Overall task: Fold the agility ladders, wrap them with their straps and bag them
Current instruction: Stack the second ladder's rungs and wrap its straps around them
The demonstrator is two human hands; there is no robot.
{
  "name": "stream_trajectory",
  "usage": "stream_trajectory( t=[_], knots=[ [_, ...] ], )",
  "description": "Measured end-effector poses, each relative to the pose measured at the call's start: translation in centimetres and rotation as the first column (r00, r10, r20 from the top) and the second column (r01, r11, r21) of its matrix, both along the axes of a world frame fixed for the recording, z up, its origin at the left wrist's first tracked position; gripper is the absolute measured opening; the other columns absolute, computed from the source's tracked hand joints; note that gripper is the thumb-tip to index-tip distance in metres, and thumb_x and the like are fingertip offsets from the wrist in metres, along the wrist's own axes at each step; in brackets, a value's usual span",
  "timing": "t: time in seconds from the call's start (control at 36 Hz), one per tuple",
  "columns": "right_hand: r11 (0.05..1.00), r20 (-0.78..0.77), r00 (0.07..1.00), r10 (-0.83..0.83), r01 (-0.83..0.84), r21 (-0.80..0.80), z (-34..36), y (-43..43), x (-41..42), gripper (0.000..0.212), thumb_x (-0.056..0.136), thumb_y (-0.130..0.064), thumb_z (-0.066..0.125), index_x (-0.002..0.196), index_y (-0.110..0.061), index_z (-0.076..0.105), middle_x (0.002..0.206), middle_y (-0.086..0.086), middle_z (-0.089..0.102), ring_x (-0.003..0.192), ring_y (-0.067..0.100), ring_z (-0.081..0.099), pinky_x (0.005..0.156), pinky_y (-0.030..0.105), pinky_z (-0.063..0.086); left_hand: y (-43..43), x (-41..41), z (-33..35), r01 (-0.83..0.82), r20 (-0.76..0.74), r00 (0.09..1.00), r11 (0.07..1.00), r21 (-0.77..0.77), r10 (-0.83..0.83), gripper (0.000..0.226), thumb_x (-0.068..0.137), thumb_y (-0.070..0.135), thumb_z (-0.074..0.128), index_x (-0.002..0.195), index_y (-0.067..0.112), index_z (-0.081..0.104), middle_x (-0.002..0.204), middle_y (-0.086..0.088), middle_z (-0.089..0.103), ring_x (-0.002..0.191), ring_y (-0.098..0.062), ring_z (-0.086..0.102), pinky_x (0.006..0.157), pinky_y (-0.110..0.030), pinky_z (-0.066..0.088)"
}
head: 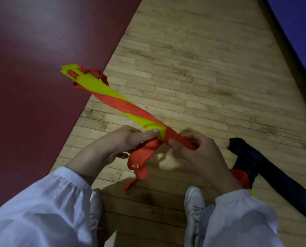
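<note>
Yellow ladder (95, 84) — folded flat, wound with its orange strap (130, 106) — slants above the wood floor (193, 68); left hand (123, 139) pinches the rungs, right hand (193, 150) pinches the strap; dark bag (266, 166) lies nearby.

Light was dim and warm, brightest on the pale wooden plank floor (193, 77) at centre and fading toward dark corners. A soft whitish sheen lay across the dark red mat (32, 77). The left hand (123, 141) and right hand (193, 152) threw soft-edged shadows on the planks beside them. The yellow-and-orange folded agility ladder (130, 111) looked vivid and fairly sharp; the white gathered sleeves (41, 202) were blurred. Plank lines fanned outward with wide-angle distortion, and the dark navy fabric bag (273, 175) lost detail in shade.
</note>
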State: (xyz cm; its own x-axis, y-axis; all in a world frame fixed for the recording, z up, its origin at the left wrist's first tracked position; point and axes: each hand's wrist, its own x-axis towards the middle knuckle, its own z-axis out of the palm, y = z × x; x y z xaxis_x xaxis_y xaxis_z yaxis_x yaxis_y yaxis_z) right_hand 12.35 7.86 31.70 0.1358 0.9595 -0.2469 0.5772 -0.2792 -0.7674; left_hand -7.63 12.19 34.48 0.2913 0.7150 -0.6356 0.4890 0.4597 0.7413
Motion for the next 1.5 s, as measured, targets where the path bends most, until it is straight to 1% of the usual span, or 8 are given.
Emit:
stream_trajectory(
  t=[0.14,0.28,0.36,0.61,1.0,1.22,1.36,1.5],
  knots=[
    [0.999,0.006,1.000,-0.028,0.028,0.022,0.4,-0.1,-0.2,0.077,0.047,-0.089,0.058,0.096,-0.030,0.065,0.087,-0.012,0.068,0.082,0.009,0.065,0.077,0.041,0.055,0.2,0.0,-0.1,-0.073,0.083,0.994,0.996,0.051,0.068,0.044,0.081,0.052,0.066,0.079,0.008,0.062,0.062,-0.011,0.052,0.058,-0.022,0.038,0.055,-0.029,0.026],
    [1.000,0.048,0.999,-0.004,0.005,-0.010,0.5,0.0,-0.3,0.057,0.058,-0.072,0.067,0.096,-0.030,0.062,0.086,-0.011,0.066,0.080,0.009,0.064,0.074,0.039,0.054,0.1,0.2,-0.1,-0.162,0.202,0.968,0.986,0.037,0.152,0.029,0.084,0.031,0.069,0.093,0.004,0.062,0.075,-0.024,0.066,0.072,-0.032,0.052,0.073,-0.043,0.038],
    [1.000,0.040,0.999,0.006,-0.006,-0.012,0.6,0.0,-0.3,0.060,0.054,-0.074,0.065,0.093,-0.030,0.062,0.084,-0.011,0.066,0.079,0.009,0.063,0.072,0.036,0.053,0.2,0.2,-0.2,-0.148,0.211,0.968,0.988,0.052,0.134,0.043,0.069,0.040,0.075,0.090,0.004,0.062,0.078,-0.024,0.061,0.068,-0.031,0.052,0.069,-0.042,0.040],
    [0.997,0.050,0.996,0.071,-0.070,-0.026,1.2,-0.1,-0.3,0.038,0.062,-0.052,0.081,0.083,-0.029,0.059,0.077,-0.012,0.065,0.071,0.001,0.060,0.058,0.021,0.041,0.1,0.3,-0.6,-0.080,0.227,0.971,0.997,0.022,0.073,0.026,0.089,0.022,0.062,0.080,0.000,0.072,0.072,-0.018,0.070,0.055,-0.019,0.062,0.066,-0.030,0.048],
    [0.998,0.170,0.983,0.070,-0.069,-0.010,1.7,-0.3,-0.5,0.043,0.060,-0.049,0.084,0.074,-0.030,0.049,0.071,-0.014,0.059,0.065,0.002,0.054,0.057,0.025,0.036,0.3,0.9,-0.7,-0.069,0.132,0.988,0.996,-0.051,0.075,0.074,0.081,0.071,0.043,0.098,0.005,0.073,0.087,-0.022,0.072,0.069,-0.021,0.057,0.061,-0.029,0.035],
    [0.987,0.166,0.973,0.161,-0.159,-0.023,0.9,-0.2,-0.5,0.038,0.065,-0.038,0.085,0.066,-0.030,0.048,0.060,-0.014,0.053,0.055,-0.003,0.049,0.053,0.020,0.031,0.1,0.9,-0.9,-0.103,0.172,0.980,0.995,-0.013,0.104,0.054,0.083,0.062,0.050,0.084,0.013,0.072,0.080,-0.018,0.072,0.066,-0.021,0.058,0.063,-0.030,0.038],
    [0.956,-0.145,0.952,0.269,-0.283,-0.079,0.3,-0.2,-0.8,0.022,0.082,-0.040,0.070,0.094,-0.029,0.056,0.089,-0.007,0.065,0.078,0.008,0.064,0.067,0.026,0.048,-0.2,1.4,-1.5,-0.155,0.169,0.974,0.988,0.018,0.150,0.055,0.082,0.055,0.059,0.094,0.004,0.074,0.085,-0.018,0.074,0.072,-0.023,0.066,0.073,-0.033,0.044],
    [0.942,-0.172,0.929,0.327,-0.335,-0.019,0.8,-0.5,-1.1,0.038,0.083,-0.053,0.046,0.090,-0.020,0.062,0.076,-0.004,0.067,0.057,0.006,0.062,0.056,0.023,0.048,-0.1,1.0,-1.7,-0.018,0.121,0.993,0.991,0.135,0.002,0.075,0.063,0.071,0.063,0.081,-0.001,0.067,0.068,-0.014,0.057,0.065,-0.020,0.049,0.060,-0.029,0.034]
  ],
)
